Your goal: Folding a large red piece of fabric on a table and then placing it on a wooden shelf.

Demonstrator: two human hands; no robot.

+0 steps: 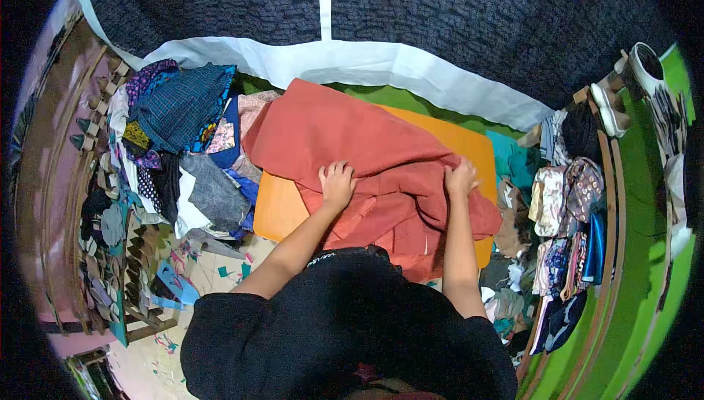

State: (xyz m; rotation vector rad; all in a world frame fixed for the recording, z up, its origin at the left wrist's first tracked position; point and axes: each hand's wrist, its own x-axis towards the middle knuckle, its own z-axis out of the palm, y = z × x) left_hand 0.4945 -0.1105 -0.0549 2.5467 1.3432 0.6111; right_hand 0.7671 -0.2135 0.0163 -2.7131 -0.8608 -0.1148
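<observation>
A large piece of coral-red cloth (330,125) lies bunched and folded over an orange table (279,206), hanging past its near edge toward my body. My left hand (338,184) rests on the middle of the cloth, its fingers spread on the surface. Over on the right, my right hand (460,178) has its fingers closed round a gathered fold of the same cloth. Deep creases run between the two hands. Whatever part of the table lies beneath the cloth is hidden.
Piled folded fabrics (183,110) crowd the table's left side. On the right stand stacks of folded cloth (565,195). A dark patterned curtain (469,26) with a white lower border hangs behind. Wooden racks with shoes (143,272) stand at left; scraps (224,272) litter the floor.
</observation>
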